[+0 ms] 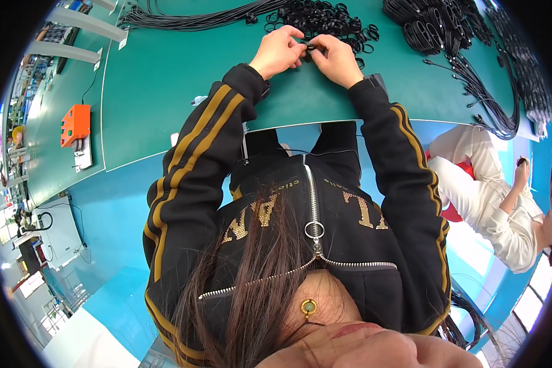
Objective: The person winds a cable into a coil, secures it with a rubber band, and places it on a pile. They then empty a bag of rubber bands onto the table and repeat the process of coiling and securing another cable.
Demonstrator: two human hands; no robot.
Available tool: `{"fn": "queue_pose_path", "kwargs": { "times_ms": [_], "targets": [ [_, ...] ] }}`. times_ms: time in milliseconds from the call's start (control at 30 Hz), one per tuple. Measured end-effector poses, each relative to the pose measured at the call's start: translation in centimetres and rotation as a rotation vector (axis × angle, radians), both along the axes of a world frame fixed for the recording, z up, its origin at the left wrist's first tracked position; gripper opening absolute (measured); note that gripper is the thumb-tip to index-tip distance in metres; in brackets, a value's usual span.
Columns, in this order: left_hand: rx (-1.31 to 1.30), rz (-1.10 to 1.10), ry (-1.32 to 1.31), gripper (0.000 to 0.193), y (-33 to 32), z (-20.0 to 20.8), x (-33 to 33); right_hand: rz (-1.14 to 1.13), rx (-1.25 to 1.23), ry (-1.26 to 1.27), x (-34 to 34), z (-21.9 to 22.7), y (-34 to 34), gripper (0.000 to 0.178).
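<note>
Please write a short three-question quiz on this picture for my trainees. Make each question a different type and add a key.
1. Multiple choice. What lies on the table just beyond the left hand and right hand?
a) a stack of white plates
b) a pile of small black rings
c) a red cup
2. True or false? An orange box stands to the left of both hands.
3. Fill in the missing word. The table's surface is coloured ____.

Key: 1. b; 2. True; 3. green.
</note>
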State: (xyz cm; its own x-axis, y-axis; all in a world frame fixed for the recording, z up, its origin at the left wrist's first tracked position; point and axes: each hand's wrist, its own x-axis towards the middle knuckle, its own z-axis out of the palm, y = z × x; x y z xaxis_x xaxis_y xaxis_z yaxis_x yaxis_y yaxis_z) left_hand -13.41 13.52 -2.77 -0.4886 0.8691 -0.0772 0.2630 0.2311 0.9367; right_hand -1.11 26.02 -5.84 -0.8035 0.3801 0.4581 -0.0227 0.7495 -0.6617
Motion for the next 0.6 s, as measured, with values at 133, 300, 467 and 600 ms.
{"fn": "queue_pose_path", "kwargs": {
  "times_ms": [133,300,467,600],
  "targets": [
    [-0.030,0.067,0.073,0.017,-0.4,-0.6,-0.5,-0.188,-0.214,-0.162,0.5,0.9,0.5,0.022],
    [0.007,0.042,0.592,0.020,-0.3,-2.1,-1.7,-0.165,-0.076,-0.114,1.6,1.3,1.5,0.016],
    [0.072,0.037,0.925,0.020,1.7,-2.1,0.0,-0.268,0.345,-0.147,1.8,0.5,2.1,0.016],
    [0.079,-0.011,0.855,0.020,3.4,-1.6,-0.4,-0.220,0.331,-0.198,0.9,1.1,3.5,0.018]
  ]
}}
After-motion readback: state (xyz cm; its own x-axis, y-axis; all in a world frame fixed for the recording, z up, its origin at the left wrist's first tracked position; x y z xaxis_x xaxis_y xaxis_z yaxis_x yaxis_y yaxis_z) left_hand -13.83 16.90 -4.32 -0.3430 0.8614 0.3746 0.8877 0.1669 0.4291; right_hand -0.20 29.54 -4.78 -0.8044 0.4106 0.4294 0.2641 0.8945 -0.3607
